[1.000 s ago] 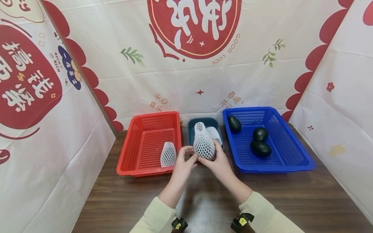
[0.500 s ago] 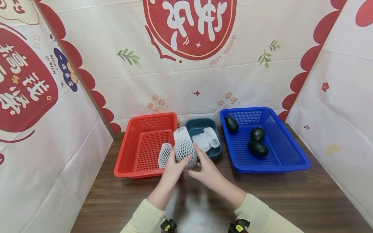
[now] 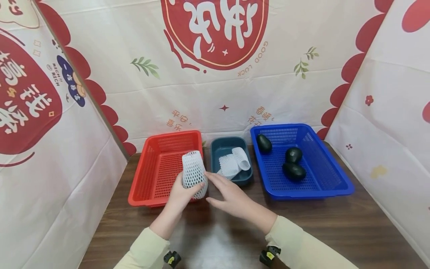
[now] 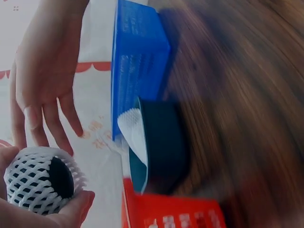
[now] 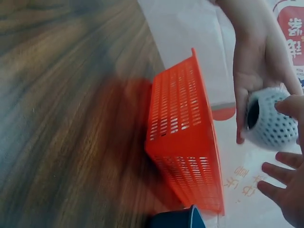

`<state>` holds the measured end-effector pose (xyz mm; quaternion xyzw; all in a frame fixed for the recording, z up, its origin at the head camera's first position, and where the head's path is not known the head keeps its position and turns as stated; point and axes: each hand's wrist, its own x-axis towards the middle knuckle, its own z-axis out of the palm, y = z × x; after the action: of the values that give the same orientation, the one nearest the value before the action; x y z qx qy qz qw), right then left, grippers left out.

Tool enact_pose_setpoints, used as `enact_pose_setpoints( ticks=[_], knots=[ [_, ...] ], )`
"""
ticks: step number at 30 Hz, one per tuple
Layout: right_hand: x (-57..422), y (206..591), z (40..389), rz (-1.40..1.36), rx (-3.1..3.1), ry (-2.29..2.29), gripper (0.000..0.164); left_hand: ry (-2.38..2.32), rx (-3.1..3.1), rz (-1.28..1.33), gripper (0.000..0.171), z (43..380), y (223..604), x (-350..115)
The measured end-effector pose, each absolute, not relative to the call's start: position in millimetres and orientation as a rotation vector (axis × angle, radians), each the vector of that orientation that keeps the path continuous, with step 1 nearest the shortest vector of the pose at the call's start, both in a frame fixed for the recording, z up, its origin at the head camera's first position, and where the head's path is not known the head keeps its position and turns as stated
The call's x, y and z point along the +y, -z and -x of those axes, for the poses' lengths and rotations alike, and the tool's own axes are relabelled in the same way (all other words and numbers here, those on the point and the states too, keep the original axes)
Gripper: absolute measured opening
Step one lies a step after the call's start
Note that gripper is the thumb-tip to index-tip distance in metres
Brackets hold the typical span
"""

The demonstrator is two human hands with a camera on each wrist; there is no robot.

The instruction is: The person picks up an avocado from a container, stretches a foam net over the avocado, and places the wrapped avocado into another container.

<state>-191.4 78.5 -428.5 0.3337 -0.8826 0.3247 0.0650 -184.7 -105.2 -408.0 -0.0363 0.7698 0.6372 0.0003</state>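
An avocado in a white foam net sleeve (image 3: 194,172) is gripped by my left hand (image 3: 180,191), over the near right side of the red basket (image 3: 137,186). The avocado's dark end (image 4: 61,176) shows through the sleeve's opening in the left wrist view. My right hand (image 3: 233,198) is just right of the sleeve with its fingers spread and extended, the fingertips right at the sleeve's side. In the right wrist view the sleeve (image 5: 274,121) lies between the two hands. The wrapped piece inside the red basket is hidden behind my left hand and the held avocado.
A small teal bin (image 3: 215,144) with white foam net sleeves (image 3: 230,166) stands between the baskets. To the right, the blue basket (image 3: 330,179) holds bare avocados (image 3: 294,172). A printed cloth (image 3: 215,89) hangs behind the wooden table (image 3: 302,224).
The wrapped avocado has moved left, from in front of the teal bin to over the red basket. My right hand has loosened from it and opened; the left keeps its grip.
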Motion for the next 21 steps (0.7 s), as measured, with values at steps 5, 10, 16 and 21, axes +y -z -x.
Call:
enact_pose_setpoints(
  ticks=[5,10,16,21],
  knots=[
    [64,433,205,-1.055,-2.678,-0.714,0.066,-1.886,2.461,0.228,0.075,199,417,-132],
    [53,452,210,-1.224,-2.707,-0.425,0.060,-1.706,2.559,0.275,0.080,209,422,-155],
    [45,468,214,-1.336,-2.657,-0.403,0.042,-1.517,2.628,0.339,0.080,222,434,-178],
    [44,470,217,-1.333,-2.646,-0.450,0.039,-1.393,2.660,0.345,0.082,234,439,-198]
  ],
)
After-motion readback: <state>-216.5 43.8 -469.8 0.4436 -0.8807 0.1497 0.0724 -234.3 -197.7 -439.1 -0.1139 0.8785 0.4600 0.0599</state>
